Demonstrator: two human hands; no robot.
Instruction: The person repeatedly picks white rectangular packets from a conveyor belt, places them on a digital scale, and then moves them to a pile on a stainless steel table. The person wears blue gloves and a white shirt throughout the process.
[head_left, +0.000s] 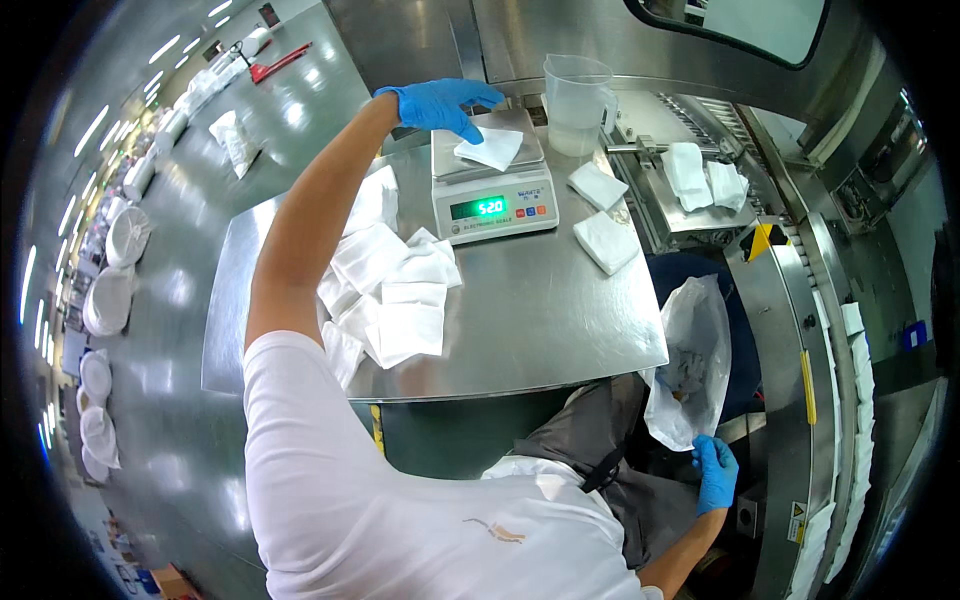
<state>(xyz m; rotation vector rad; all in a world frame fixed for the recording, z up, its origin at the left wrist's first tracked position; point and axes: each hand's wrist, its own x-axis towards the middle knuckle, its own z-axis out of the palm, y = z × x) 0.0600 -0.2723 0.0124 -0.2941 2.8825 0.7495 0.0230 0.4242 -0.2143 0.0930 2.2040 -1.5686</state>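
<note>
A folded white sheet point(490, 149) lies on the steel pan of an electronic scale point(496, 205) with a lit green display. Over it reaches my left hand point(446, 106) in a blue glove, fingers stretched out and apart, the thumb tip at the sheet's edge. My right hand point(715, 472), also gloved in blue, is low on the right, its fingers closed at the lower rim of a translucent plastic bag point(697, 350). Crumpled pale material shows inside the bag. Left of the scale lies a loose pile of folded white sheets point(385, 290) on the steel table point(520, 310).
A clear measuring jug point(577, 105) stands behind the scale. Two white folded stacks point(606, 241) lie to its right. Beyond the table's right edge runs a steel machine point(800, 330) with a conveyor, bearing more white sheets point(686, 175). A red pallet jack point(280, 63) stands far left.
</note>
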